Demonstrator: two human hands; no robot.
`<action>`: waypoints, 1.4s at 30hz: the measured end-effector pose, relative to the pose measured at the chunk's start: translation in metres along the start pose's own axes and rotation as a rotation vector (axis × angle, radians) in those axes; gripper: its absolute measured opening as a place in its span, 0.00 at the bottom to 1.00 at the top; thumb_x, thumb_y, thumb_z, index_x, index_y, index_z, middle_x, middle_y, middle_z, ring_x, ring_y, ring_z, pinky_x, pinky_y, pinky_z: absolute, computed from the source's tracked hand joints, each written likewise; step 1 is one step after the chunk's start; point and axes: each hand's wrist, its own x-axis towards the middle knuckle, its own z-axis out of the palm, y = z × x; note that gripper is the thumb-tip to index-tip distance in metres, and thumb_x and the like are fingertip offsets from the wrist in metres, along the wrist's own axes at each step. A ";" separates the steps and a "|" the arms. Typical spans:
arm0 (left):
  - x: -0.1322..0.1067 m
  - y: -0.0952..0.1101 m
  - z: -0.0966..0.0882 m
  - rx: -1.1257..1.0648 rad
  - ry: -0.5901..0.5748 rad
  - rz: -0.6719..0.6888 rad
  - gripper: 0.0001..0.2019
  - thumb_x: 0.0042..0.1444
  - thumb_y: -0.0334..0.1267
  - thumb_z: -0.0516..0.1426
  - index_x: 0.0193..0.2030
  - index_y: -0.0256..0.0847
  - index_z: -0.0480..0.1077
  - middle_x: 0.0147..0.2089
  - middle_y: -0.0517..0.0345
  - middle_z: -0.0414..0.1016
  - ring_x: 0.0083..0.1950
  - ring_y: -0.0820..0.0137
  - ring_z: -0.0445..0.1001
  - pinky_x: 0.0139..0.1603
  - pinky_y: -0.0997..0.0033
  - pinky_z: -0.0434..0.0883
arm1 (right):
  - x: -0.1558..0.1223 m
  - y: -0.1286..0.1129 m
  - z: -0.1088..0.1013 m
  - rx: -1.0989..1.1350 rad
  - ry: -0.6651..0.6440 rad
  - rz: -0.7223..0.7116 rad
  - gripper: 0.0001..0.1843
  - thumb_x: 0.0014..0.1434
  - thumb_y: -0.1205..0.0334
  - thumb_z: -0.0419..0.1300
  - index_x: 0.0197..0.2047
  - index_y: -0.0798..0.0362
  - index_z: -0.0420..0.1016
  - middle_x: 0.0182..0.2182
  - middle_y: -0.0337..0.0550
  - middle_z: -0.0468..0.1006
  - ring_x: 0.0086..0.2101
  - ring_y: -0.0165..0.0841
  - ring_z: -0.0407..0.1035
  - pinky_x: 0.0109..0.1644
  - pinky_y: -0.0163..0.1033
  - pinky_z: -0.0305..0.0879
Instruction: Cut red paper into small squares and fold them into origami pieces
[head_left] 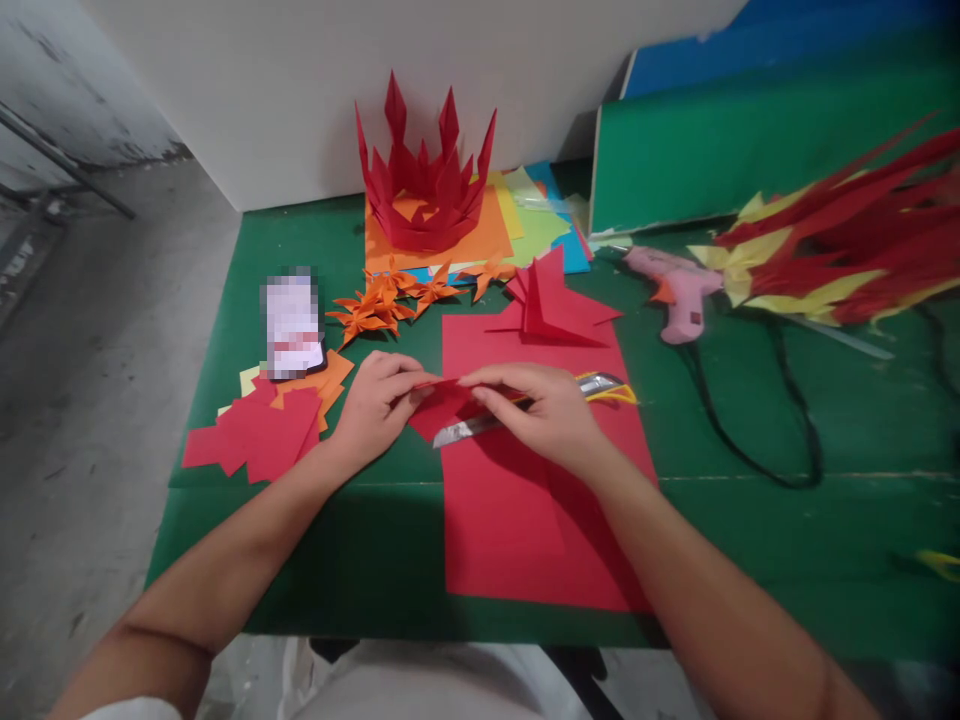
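Pinching small red paper piece (444, 405) by its far edge in left hand (381, 395) and right hand (546, 408), over left edge of red sheet (510, 530). Likely light, thin, easily creased; best held by edges. Can't tell if also gripping cutter (601, 384); bare blade (462, 431) in the way. Folded red paper (551, 300) far, glue gun (677, 290) right.

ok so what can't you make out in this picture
All in the head view:
Phone screen: blurred into blocks.
Middle of the knife: behind the right hand, so whether it is gripped is unclear.
Pinched parts of the small red paper: under the fingers.
Red and yellow paper strips: cut off by the right edge.
Yellow thing: cut off there too.
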 end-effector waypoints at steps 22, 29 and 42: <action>-0.002 -0.004 -0.016 0.504 0.004 -0.239 0.23 0.50 0.23 0.51 0.54 0.37 0.66 0.46 0.42 0.72 0.45 0.53 0.73 0.43 0.54 0.70 | 0.002 0.024 -0.056 -0.409 -0.045 -0.149 0.14 0.62 0.53 0.59 0.49 0.43 0.79 0.43 0.49 0.75 0.46 0.45 0.70 0.50 0.50 0.66; 0.000 -0.005 -0.010 0.326 -0.216 0.069 0.19 0.57 0.21 0.45 0.47 0.38 0.71 0.55 0.47 0.74 0.59 0.59 0.70 0.58 0.57 0.69 | 0.001 0.030 -0.042 -0.279 -0.465 -0.143 0.17 0.59 0.60 0.63 0.52 0.46 0.78 0.44 0.47 0.76 0.45 0.41 0.70 0.46 0.44 0.66; -0.006 0.008 -0.003 0.589 0.045 -0.204 0.24 0.57 0.23 0.48 0.59 0.40 0.67 0.55 0.40 0.67 0.53 0.53 0.68 0.53 0.50 0.64 | 0.004 0.028 -0.041 -0.456 -0.079 -0.228 0.16 0.64 0.61 0.55 0.52 0.53 0.77 0.42 0.53 0.76 0.44 0.44 0.70 0.47 0.47 0.66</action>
